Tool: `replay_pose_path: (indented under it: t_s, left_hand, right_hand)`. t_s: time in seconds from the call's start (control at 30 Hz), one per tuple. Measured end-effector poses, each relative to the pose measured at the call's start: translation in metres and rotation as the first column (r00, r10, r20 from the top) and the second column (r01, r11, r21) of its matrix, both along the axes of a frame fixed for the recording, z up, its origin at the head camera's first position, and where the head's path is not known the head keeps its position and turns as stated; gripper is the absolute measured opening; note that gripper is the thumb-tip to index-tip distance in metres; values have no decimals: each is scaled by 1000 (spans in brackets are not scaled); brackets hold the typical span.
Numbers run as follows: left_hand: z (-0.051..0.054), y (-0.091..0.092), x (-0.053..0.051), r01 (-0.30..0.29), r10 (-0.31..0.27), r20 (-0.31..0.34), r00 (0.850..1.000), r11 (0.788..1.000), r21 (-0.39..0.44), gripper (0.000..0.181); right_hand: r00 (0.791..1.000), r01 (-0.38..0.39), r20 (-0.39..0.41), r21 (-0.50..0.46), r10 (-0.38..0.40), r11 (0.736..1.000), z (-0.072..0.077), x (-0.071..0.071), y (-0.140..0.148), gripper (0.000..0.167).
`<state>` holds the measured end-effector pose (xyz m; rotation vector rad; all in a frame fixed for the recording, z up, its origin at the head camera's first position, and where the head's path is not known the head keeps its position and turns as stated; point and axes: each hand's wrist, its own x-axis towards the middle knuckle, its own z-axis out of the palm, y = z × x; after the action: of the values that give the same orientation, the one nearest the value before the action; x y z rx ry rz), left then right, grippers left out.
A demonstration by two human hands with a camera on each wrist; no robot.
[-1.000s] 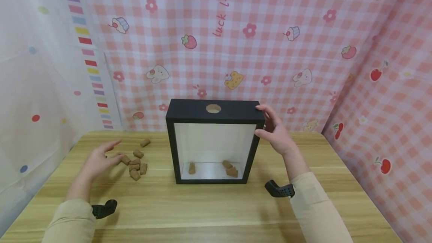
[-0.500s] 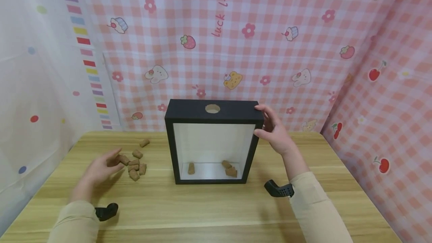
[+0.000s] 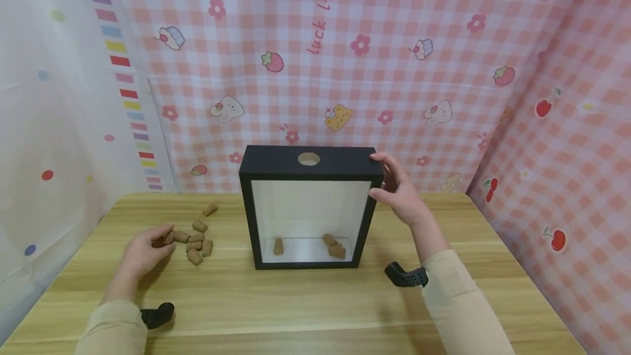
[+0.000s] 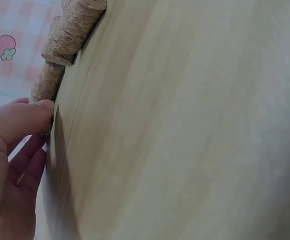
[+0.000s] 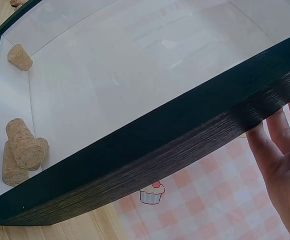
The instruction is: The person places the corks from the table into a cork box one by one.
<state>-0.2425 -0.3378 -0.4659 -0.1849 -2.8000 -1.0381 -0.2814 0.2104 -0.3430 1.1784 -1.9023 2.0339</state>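
At the left of the table, my left hand has its thumb and fingers round a cork at the near-left edge of a loose group of corks; the fingers partly hide it. The left wrist view shows the thumb and fingers at the lower end of the cork row. My right hand grips the upper right corner of the upright black box frame, which has a round hole on top. Inside stand one cork at left and several corks at right.
The wooden table extends in front of the box. A pink checked cloth hangs behind and at the right, a pale dotted one at the left. One cork lies apart at the back.
My left hand has lowered towards the table, and its thumb and fingers have closed round the leftmost cork. The right hand keeps its grip on the box frame.
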Motion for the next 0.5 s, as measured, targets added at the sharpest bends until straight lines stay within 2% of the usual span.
replay_pose_path:
  t_s: [0.17, 0.5]
  left_hand:
    - [-4, -1, 3, -59, 60, -12, 998, 998, 22, 49]
    - [-3, -4, 10, -118, 119, -29, 992, 992, 52, 47]
  right_hand:
    - [1000, -4, -2, 2, 4, 1000, 1, -1, 0, 59]
    - [1000, -4, -2, -2, 4, 1000, 0, 0, 0, 59]
